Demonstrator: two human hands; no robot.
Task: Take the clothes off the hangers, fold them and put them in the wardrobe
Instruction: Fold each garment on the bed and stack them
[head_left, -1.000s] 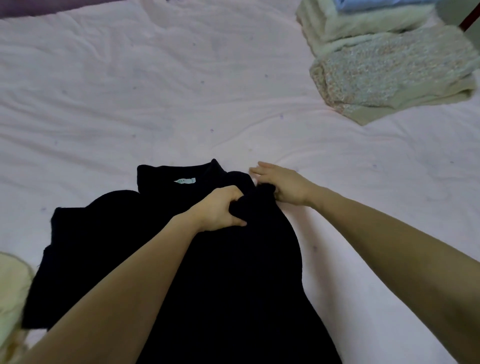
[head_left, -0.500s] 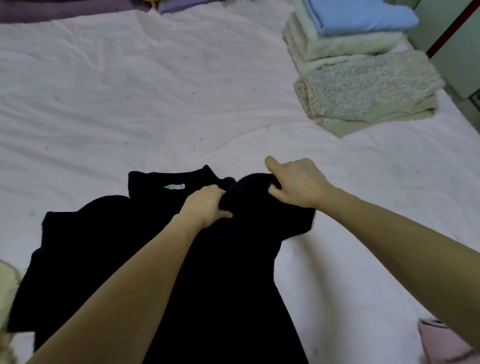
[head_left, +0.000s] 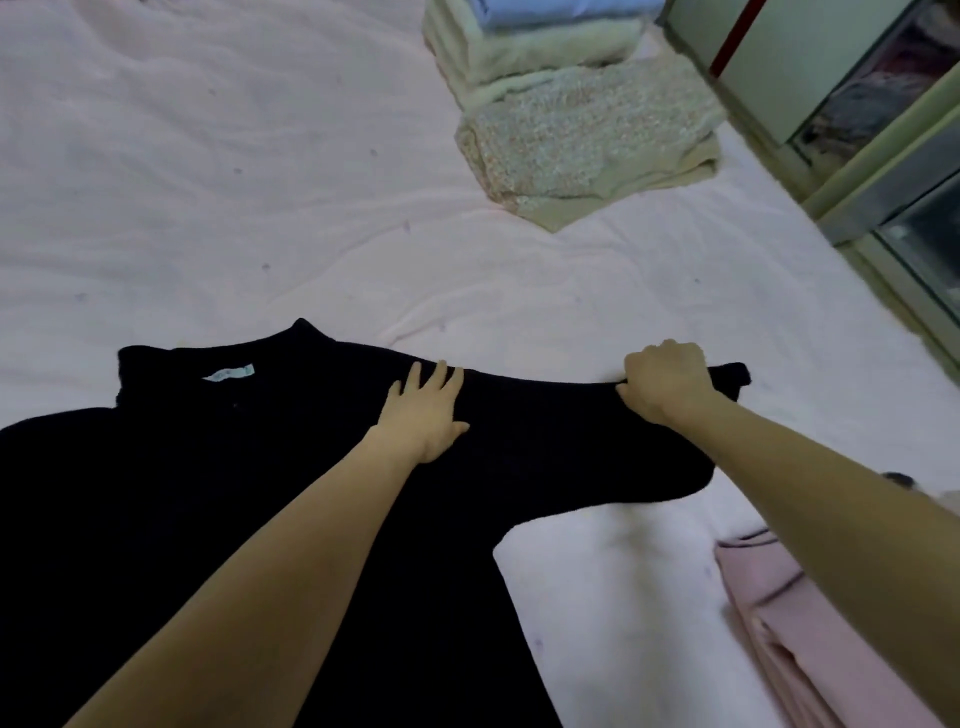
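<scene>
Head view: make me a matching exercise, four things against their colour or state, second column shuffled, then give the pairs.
Things:
1. left hand
2. right hand
3. top garment of the folded stack
4. folded cloth at the lower right

States or colours:
A. light blue
B. fingers curled round the end of the black garment's sleeve
C. pink
D. lies flat on the black garment, fingers straight

Pairs: 1-D, 2-B, 3-A, 4-C
</scene>
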